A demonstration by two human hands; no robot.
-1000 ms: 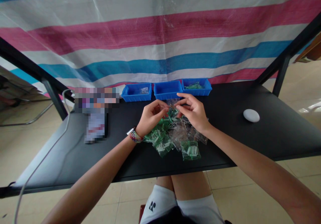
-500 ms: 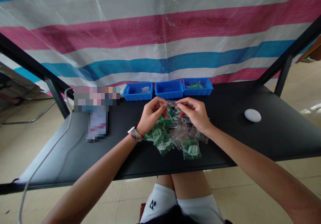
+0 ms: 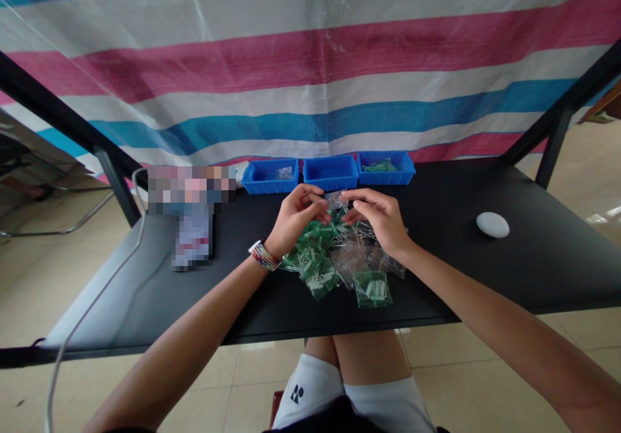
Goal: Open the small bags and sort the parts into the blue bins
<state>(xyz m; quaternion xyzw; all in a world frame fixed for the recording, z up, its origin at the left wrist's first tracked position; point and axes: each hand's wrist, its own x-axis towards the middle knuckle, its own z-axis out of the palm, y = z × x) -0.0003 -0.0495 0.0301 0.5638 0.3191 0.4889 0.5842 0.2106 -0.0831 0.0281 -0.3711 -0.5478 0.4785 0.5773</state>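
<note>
A small clear plastic bag [image 3: 334, 199] hangs between my two hands, above a pile of small bags. On its left edge, my left hand [image 3: 298, 216] has curled fingers, with the thumb tip at the plastic. My right hand [image 3: 381, 218] meets the right edge with its fingertips, the index finger stretched along the top. Below lie green bags [image 3: 315, 261] of pale plugs and clear bags [image 3: 350, 259] with thin contents I cannot make out. One green bag of pale pieces [image 3: 372, 289] lies nearest the table's front edge.
Three blue bins stand in a row at the back: the left bin [image 3: 248, 186] holds a clear bag, the right bin [image 3: 410, 177] green bags, and the middle bin [image 3: 334, 184] sits between them. A white oval object [image 3: 492, 224] lies right; a cable [image 3: 129, 245] crosses the left side.
The fingers of my right hand have spread a little, and the clear bag shows more between my hands. The view has shifted slightly; the pile and bins look the same.
</note>
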